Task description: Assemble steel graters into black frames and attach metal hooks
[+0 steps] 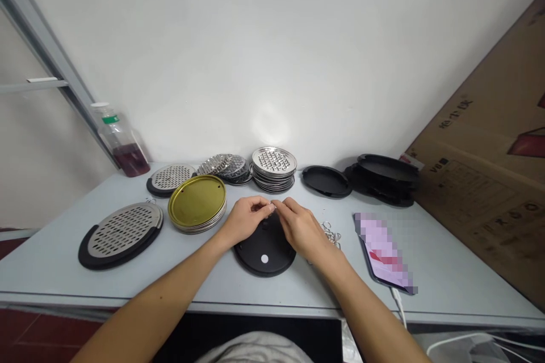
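At the centre of the table lies a round black disc with a white dot near its front edge. Over its far edge, my left hand and my right hand meet fingertip to fingertip. Both are closed in a pinch around a small silvery metal ring, mostly covered by the fingers. Just right of my right hand is a loose heap of metal rings, partly hidden by the wrist. To the left of my left hand stands a stack of round plates, gold-green on top.
Two round graters with black rims, the near grater and the far grater, lie left. Behind are stacked grater plates and black rims. A phone with a cable, a cardboard box and a bottle flank them.
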A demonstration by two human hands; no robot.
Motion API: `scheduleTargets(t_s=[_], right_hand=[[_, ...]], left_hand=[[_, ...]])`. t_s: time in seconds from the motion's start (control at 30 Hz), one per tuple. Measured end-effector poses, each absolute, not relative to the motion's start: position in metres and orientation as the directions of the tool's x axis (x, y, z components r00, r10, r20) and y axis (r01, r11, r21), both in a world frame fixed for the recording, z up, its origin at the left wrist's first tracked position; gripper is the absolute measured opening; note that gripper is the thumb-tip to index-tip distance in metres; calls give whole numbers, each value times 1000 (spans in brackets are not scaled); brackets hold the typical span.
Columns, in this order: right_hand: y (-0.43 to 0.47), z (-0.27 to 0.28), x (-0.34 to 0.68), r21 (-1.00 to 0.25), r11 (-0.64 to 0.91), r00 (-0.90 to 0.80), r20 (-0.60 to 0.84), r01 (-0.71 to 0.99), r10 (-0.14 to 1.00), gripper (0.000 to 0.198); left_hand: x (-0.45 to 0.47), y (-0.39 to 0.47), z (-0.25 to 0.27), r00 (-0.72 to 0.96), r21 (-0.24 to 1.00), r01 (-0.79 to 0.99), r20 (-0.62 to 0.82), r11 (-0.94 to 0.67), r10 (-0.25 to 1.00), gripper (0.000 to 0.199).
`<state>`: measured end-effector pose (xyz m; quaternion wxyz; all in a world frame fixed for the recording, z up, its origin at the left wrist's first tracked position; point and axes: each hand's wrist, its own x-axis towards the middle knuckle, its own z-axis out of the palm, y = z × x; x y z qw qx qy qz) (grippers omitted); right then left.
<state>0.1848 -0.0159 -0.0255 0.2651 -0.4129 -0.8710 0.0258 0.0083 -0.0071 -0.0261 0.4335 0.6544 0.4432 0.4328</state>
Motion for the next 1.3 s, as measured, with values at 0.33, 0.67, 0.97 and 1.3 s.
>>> scheduleTargets(t_s=[0.33,0.67,0.97,1.3], right_hand=[[-10,-32,187,-357,609,-447,440,708,779,28],[-7,-34,188,-491,585,-419,412,645,809,30],[-13,-31,186,-480,602,-460,389,638,798,28],[-15,-28,185,-521,591,-427,410,616,806,28]], left_hand=[[5,-5,-27,174,924,272,226,-267,958,23],[4,-5,-33,107,939,234,234,-253,966,17],[7,-17,-28,247,531,549,635,-645,732,14],[13,-20,-30,376,395,546,673,-739,637,18]])
